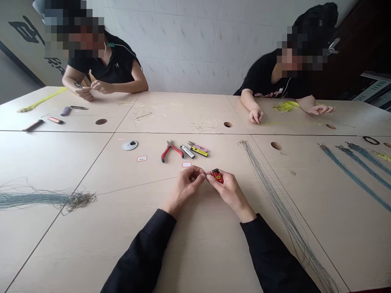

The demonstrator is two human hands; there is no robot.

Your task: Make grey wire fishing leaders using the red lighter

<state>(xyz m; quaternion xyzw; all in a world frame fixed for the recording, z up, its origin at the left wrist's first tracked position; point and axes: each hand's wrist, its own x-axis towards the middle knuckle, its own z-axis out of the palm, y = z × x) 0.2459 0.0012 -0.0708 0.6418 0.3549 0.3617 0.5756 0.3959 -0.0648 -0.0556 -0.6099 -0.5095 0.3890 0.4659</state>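
My left hand (185, 186) is closed in a pinch on a thin dark line (140, 185), which runs off to the left towards a bundle of bluish-grey lines with metal hooks or clips at its end (80, 200). Tucked in my closed right hand (231, 191) is a red lighter (218, 176) with a black top and a yellow badge. The fingertips of both hands meet; the small piece between them is too small to make out. Just beyond lie red-handled pliers (172, 150), a white lighter (187, 151), a yellow lighter (199, 151) and small snips (192, 144).
A long bundle of grey lines (269, 183) stretches along my right side. Further right lie several blue bundles (351, 175). Round holes (276, 145) pierce the table (214, 244). Two people sit opposite, their hands (102, 86) (255, 115) near yellow lines (285, 106).
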